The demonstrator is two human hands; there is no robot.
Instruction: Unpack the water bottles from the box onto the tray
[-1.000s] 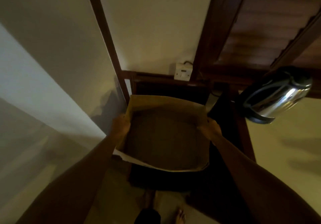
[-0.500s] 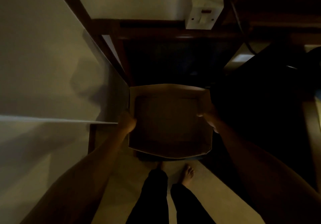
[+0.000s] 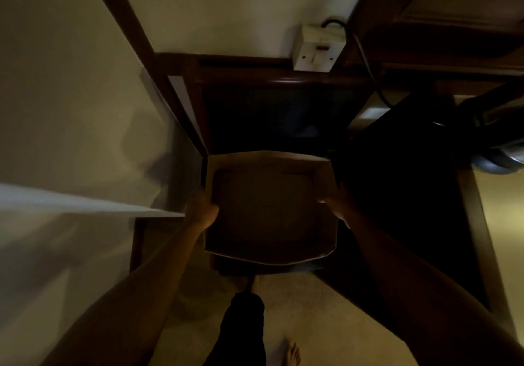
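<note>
Head view: I am lowering the empty brown cardboard box (image 3: 272,209) further below the white wall socket (image 3: 317,53), left hand (image 3: 202,212) and right hand (image 3: 337,204) gripping its side walls, so unpacking looks finished.

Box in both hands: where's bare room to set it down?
Bare carpet near the feet, bordered by the dark cabinet. Under the box, held by left hand and right hand, too dark to tell. Kettle crowds the right.
</note>
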